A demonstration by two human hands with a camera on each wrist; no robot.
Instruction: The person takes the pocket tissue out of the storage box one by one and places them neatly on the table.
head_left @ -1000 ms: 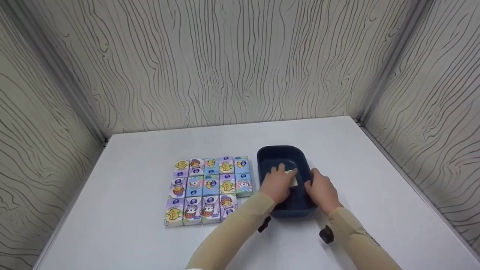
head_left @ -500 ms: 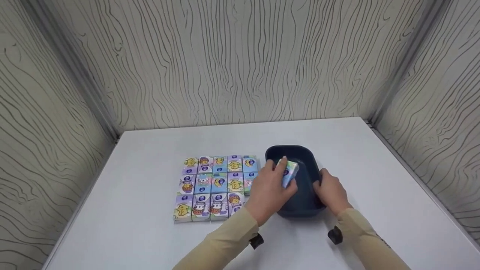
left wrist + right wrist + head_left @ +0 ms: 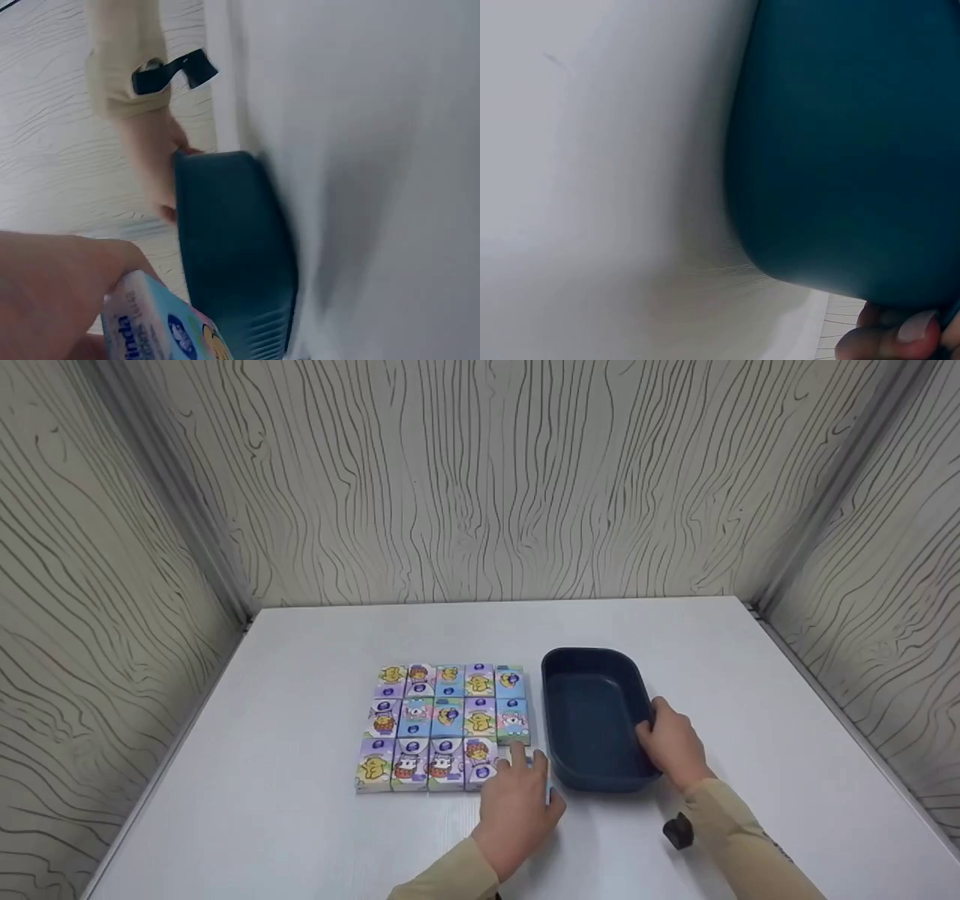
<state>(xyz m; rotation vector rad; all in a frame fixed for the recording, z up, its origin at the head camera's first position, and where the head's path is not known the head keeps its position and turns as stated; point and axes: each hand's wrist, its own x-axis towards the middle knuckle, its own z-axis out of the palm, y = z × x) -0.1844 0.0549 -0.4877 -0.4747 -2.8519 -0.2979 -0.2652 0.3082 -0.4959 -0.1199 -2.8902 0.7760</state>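
My left hand grips a small tissue pack, mostly covered by the hand in the head view. In the left wrist view that tissue pack shows a white end with lettering and a blue printed side. The hand is at the front right corner of a block of tissue packs, laid flat in rows with cartoon prints in purple, blue and pink. My right hand holds the right rim of a dark blue plastic bin, thumb inside the wall. Nothing lies on the bin's visible floor.
A white table carries everything, with wood-grain patterned panels behind and at both sides. The bin stands just right of the packs, a narrow gap between them. A black wrist mount sits on the right sleeve.
My left hand has lifted the tissue pack out of the bin and carried it left and toward me to the block's front right corner. My right hand stays on the bin's rim.
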